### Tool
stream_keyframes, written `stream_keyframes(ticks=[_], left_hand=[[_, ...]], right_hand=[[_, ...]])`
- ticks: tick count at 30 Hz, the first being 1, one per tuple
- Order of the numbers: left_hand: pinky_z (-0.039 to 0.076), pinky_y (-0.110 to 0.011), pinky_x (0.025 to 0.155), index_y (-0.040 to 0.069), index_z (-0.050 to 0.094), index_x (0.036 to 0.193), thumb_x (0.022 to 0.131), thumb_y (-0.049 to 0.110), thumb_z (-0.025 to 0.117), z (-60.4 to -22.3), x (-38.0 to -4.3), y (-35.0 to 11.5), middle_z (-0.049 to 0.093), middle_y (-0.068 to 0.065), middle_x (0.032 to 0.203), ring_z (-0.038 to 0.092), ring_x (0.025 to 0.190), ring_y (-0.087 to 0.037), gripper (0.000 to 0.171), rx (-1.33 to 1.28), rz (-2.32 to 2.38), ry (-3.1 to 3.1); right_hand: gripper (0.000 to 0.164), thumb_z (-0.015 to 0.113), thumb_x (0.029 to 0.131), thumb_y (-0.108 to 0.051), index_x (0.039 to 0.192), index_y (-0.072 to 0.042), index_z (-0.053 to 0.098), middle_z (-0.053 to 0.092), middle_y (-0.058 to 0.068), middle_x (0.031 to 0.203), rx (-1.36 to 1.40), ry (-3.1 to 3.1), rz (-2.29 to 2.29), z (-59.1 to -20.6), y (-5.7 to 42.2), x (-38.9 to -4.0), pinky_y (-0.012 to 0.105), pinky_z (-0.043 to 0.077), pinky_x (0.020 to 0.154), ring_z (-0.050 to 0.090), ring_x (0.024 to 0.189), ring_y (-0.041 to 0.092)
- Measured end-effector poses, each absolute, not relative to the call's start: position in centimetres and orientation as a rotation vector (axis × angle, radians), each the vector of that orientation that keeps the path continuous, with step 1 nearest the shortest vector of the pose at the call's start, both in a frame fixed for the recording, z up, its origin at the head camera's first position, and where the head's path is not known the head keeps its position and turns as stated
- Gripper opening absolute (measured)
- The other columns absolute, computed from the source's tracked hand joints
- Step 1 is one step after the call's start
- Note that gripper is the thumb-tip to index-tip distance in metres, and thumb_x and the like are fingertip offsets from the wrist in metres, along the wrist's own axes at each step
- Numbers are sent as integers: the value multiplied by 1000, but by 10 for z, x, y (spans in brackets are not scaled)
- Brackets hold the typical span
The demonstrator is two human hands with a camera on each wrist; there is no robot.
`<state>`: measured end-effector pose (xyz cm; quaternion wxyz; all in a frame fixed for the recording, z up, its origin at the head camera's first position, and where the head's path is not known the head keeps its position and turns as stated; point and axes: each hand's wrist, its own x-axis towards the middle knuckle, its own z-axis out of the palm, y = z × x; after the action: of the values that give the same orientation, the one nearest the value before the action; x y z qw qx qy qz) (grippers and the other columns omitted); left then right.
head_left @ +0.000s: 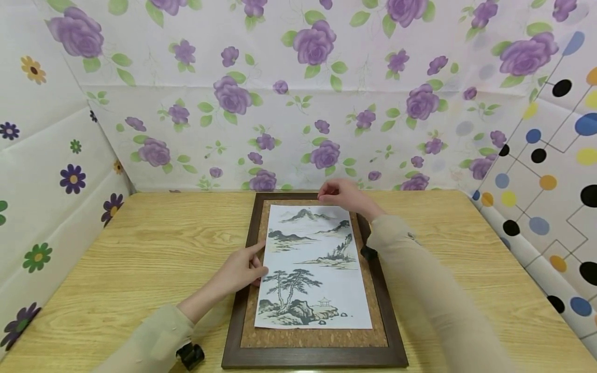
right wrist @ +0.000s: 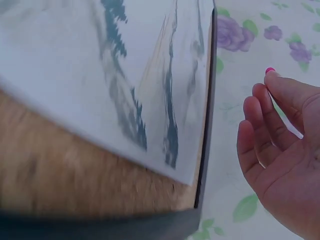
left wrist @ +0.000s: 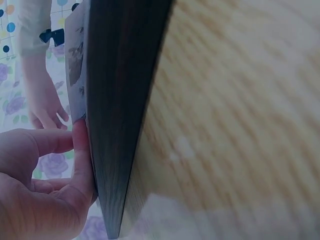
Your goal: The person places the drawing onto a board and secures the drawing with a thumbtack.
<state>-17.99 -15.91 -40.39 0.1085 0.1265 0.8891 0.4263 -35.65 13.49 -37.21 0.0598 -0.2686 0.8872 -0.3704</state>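
Observation:
A sheet of paper (head_left: 322, 290) printed with an ink landscape of mountains and pines lies on a cork board (head_left: 261, 339) with a dark brown frame (head_left: 312, 356). My left hand (head_left: 240, 270) is at the board's left side; its index finger and thumb press the paper's left edge. My right hand (head_left: 347, 197) is above the top edge of the frame. Between thumb and index finger it pinches a small pinkish-red pushpin (right wrist: 270, 70), mostly covered by the fingertips. In the right wrist view, this hand (right wrist: 285, 130) is apart from the paper.
The board rests on a light wooden table (head_left: 163, 233). A floral sheet (head_left: 280, 114) hangs behind it, with patterned sheets at both sides. Black straps (head_left: 190, 355) are on both sleeves.

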Motion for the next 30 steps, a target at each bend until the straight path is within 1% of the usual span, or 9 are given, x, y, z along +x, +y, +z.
stream_keyframes(ticks=[8, 15, 21, 25, 30], left_hand=[[37, -24, 46, -3, 30, 152, 90, 5, 63, -404, -180, -160, 66, -4, 72, 62, 56, -13, 71, 380, 1251, 2611], [41, -25, 48, -4, 30, 153, 89, 6, 63, -405, -181, -162, 66, -6, 73, 64, 57, -13, 72, 396, 1266, 2598], [43, -26, 50, -3, 29, 153, 89, 6, 63, -404, -181, -162, 66, -6, 73, 64, 58, -13, 73, 382, 1272, 2590], [42, -26, 50, -1, 30, 154, 90, 6, 64, -403, -180, -162, 66, -6, 74, 64, 59, -14, 73, 364, 1276, 2576], [46, -27, 52, -1, 29, 154, 90, 6, 64, -402, -179, -163, 66, -7, 75, 64, 59, -15, 74, 368, 1289, 2553]], right_hand=[[12, 64, 97, -17, 101, -7, 68, 69, 9, 98, -818, 2694, -1159, -383, 113, -367, 26, 47, 77, 60, 83, 14], [10, 61, 98, -15, 101, -6, 65, 67, 8, 96, -760, 2711, -1100, -392, 102, -373, 26, 47, 78, 58, 82, 13], [12, 57, 100, -15, 103, -6, 64, 67, 10, 97, -712, 2705, -996, -395, 98, -371, 26, 45, 75, 55, 80, 14], [12, 56, 100, -15, 102, -5, 63, 65, 8, 94, -659, 2683, -966, -397, 99, -368, 26, 43, 74, 53, 79, 14], [12, 57, 100, -14, 100, -4, 64, 64, 7, 91, -646, 2669, -934, -398, 100, -368, 26, 42, 73, 52, 78, 14]])
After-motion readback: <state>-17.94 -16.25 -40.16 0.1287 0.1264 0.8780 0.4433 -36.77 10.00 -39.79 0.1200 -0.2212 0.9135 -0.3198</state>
